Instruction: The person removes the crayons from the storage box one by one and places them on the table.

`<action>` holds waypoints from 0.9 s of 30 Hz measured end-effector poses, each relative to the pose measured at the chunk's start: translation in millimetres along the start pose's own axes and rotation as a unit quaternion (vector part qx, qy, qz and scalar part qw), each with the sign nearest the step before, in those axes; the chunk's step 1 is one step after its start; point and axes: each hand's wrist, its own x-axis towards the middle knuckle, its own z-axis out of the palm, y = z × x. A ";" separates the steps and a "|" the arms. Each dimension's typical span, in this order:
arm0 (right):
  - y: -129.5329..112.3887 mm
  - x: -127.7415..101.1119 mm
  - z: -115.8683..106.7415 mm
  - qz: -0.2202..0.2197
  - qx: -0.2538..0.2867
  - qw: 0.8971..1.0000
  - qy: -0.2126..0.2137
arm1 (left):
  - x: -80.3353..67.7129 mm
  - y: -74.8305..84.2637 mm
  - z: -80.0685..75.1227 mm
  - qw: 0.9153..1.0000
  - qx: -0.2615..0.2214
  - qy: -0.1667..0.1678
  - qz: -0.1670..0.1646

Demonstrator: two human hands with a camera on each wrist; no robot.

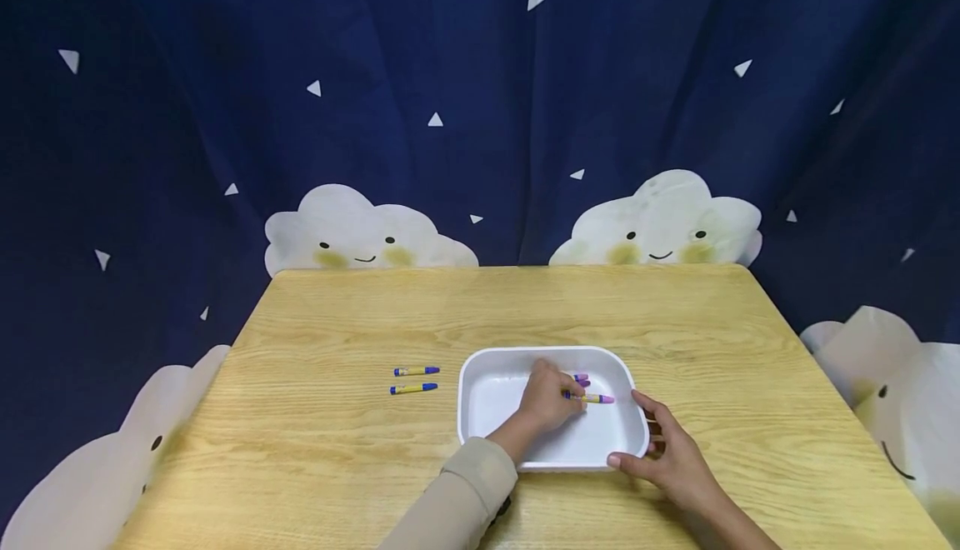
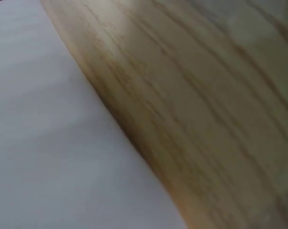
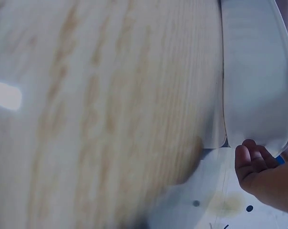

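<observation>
Leftmost, two short blue-tipped crayons with yellow wrappers (image 1: 415, 380) are lying side by side on the pale wooden table (image 1: 337, 450), both with their long axes running left to right, well apart from either hand and just left of the white rounded-rectangular plastic tray (image 1: 480, 367).

Moving right, the left hand (image 1: 550, 398) is reaching into the tray from the near side, sleeve over the front rim. Its fingers are curling round a purple-tipped crayon with a yellow wrapper (image 1: 597, 398), pinching it at its left end. That crayon is lying roughly horizontal, its long axis left to right, purple tip pointing right, away from the grip and toward the tray's right wall. Whether it is touching the tray floor cannot be told. Just behind it, more purple crayon tips (image 1: 581, 379) are showing past the knuckles, inside the tray.

Further right, the right hand (image 1: 670, 454) is gripping the tray's near right corner, thumb pressing on the front rim, fingers wrapping the outer right wall. The right wrist view confirms fingertips (image 3: 251, 160) curling at the tray's edge.

The left hand is the nearer one to the crayons; the right is only bracing the tray. The left wrist view is showing only blurred tray and table.
</observation>
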 end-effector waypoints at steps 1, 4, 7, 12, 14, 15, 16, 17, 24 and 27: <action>0.1 -0.4 0.2 -0.003 0.001 1.000 0.001 | -0.2 -0.2 0.2 1.000 0.003 0.000 -0.001; 0.9 -1.2 0.7 -0.006 0.003 1.000 0.004 | -1.0 -0.7 0.2 1.000 0.022 -0.002 0.002; 1.6 -1.5 0.9 -0.008 0.002 1.000 0.006 | -1.8 -0.5 0.3 0.998 0.059 -0.005 0.007; 2.7 -1.4 1.2 -0.008 -0.002 1.000 0.007 | -3.0 -1.2 0.7 0.997 0.080 -0.003 -0.003; 3.0 -1.4 1.2 -0.007 0.003 1.000 0.007 | -2.7 -2.0 0.4 0.998 0.066 -0.002 -0.010; 3.1 -1.3 1.2 -0.006 0.005 1.000 0.007 | -2.3 -2.4 -0.2 0.998 0.059 -0.003 -0.011; 3.1 -1.4 1.2 -0.006 0.008 1.000 0.007 | -1.7 -2.7 -0.7 0.999 0.051 -0.002 -0.009; 3.1 -1.4 1.2 -0.006 0.011 1.000 0.006 | -1.3 -2.9 -1.4 0.999 0.041 -0.002 -0.008; 2.7 -0.4 1.3 0.003 0.020 1.000 -0.002 | -1.9 1.1 -10.6 0.999 -0.052 0.015 -0.004; 1.4 0.3 0.8 0.008 0.015 1.000 -0.005 | -2.2 3.5 -15.3 0.998 -0.057 0.014 0.003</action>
